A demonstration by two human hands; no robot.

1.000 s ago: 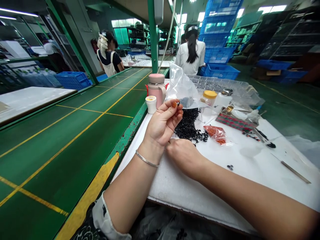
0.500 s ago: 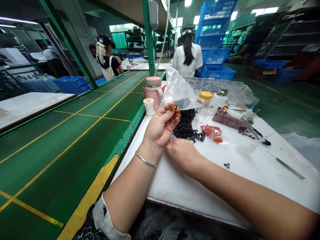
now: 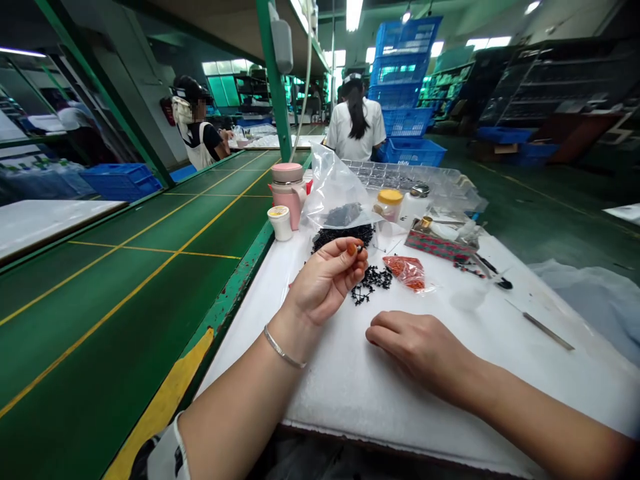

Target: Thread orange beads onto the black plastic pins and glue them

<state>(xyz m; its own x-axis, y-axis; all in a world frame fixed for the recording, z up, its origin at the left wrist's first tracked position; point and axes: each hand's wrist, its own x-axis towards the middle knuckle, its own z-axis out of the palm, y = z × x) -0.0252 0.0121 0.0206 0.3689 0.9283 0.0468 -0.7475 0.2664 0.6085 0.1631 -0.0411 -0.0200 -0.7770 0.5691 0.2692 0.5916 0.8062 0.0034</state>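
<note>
My left hand (image 3: 333, 277) is raised over the white table (image 3: 345, 373), palm turned up. Its thumb and forefinger pinch a small dark part (image 3: 359, 249), too small to name. Lower and to the right, my right hand (image 3: 415, 343) is palm down at the tabletop with its fingers curled together; whatever they hold, if anything, is hidden. Beyond the left hand lies a heap of small black branched plastic pieces (image 3: 373, 281), partly under a clear plastic bag (image 3: 333, 183). A clear bag of small orange pieces (image 3: 407, 272) lies beside the heap.
Left of the table runs a green conveyor belt (image 3: 150, 267). A pink flask (image 3: 289, 193), white tub (image 3: 280, 223), yellow-lidded jar (image 3: 389, 203) and patterned box (image 3: 440, 243) stand toward the back. A thin metal tool (image 3: 547, 331) lies at right. Two people sit farther off.
My right hand has moved right, away from my left wrist, and now covers the area where small dark rings lay. The left hand still pinches its part. The view has shifted slightly.
</note>
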